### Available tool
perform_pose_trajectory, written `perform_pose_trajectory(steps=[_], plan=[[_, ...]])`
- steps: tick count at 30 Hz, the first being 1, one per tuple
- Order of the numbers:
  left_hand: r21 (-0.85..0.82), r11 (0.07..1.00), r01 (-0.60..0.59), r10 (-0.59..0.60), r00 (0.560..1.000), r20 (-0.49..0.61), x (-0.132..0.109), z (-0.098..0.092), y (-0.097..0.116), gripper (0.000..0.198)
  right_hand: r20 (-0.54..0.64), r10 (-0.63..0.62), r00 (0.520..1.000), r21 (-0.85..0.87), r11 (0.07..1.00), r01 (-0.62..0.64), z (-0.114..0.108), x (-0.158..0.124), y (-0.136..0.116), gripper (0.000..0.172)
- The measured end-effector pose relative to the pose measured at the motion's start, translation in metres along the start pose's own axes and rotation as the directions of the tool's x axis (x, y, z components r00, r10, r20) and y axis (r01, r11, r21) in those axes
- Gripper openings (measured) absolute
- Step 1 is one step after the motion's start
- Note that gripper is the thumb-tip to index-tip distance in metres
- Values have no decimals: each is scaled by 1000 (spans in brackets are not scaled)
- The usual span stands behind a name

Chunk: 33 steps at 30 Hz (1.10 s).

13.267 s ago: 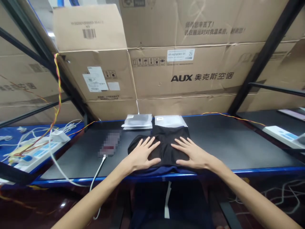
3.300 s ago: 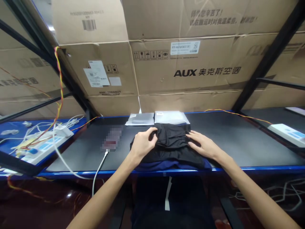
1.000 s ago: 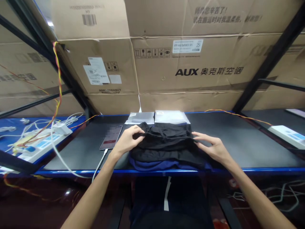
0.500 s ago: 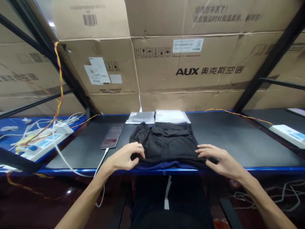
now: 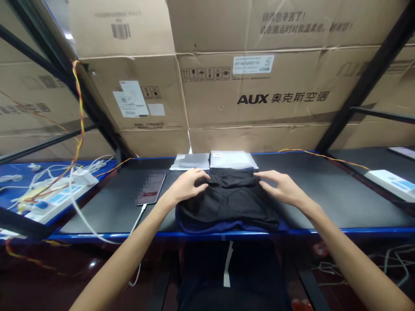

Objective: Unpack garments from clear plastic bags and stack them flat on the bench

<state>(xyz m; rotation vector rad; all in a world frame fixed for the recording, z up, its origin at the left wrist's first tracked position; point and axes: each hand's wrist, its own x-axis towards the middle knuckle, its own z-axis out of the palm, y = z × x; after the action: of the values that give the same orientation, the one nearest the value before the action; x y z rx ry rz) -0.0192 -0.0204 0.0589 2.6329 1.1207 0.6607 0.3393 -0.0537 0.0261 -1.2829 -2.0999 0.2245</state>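
Note:
A folded black garment (image 5: 228, 203) lies on a dark blue one (image 5: 227, 226) at the front edge of the black bench (image 5: 317, 194). My left hand (image 5: 185, 185) rests on the garment's far left corner, fingers curled loosely against the cloth. On the far right corner sits my right hand (image 5: 281, 186), its fingers stretched and slightly bent over the fabric. Neither hand lifts the cloth. Just behind the garment lie two clear plastic packets (image 5: 231, 159), one with a grey item (image 5: 191, 161) inside.
A phone (image 5: 151, 188) on a white cable lies left of the garment. Power strips and tangled wires (image 5: 55, 192) fill the blue shelf at left. Another strip (image 5: 391, 183) sits at right. Large cardboard boxes (image 5: 279, 90) wall off the back. Black rack struts slant on both sides.
Both hands have moved from the garment's near corners to its far corners. The far part of the black garment now lies folded flatter than one second ago.

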Motion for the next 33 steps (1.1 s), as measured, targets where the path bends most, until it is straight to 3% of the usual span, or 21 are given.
perform_pose_trajectory(steps=[3,6,9,13,19,24,27,31,33], plan=[[57,998,-16,14,999,42,16,10,-9,35,130,-58,990,-77,995,68,13,18,9,36],[73,997,7,-14,996,93,27,15,-13,27,183,-64,981,-89,993,81,19,26,14,27],[15,997,72,-73,991,112,33,13,-13,22,159,-13,987,-13,1000,16,15,26,13,22],[-64,993,100,-97,994,50,46,12,-15,26,115,91,989,170,979,-110,4,27,14,23],[-43,982,183,-185,981,-62,76,27,-29,22,58,229,972,320,918,-235,9,36,31,30],[35,950,310,-308,950,-57,84,47,-35,20,-67,213,975,136,970,-203,24,36,36,24],[58,939,338,-334,940,-74,80,57,-36,19,-43,196,980,31,980,-194,32,32,33,21],[52,947,317,-310,944,-108,72,58,-33,29,5,220,975,-113,969,-218,34,25,30,30],[42,961,272,-265,956,-123,66,53,-28,33,-40,206,978,-184,960,-210,32,23,28,39]])
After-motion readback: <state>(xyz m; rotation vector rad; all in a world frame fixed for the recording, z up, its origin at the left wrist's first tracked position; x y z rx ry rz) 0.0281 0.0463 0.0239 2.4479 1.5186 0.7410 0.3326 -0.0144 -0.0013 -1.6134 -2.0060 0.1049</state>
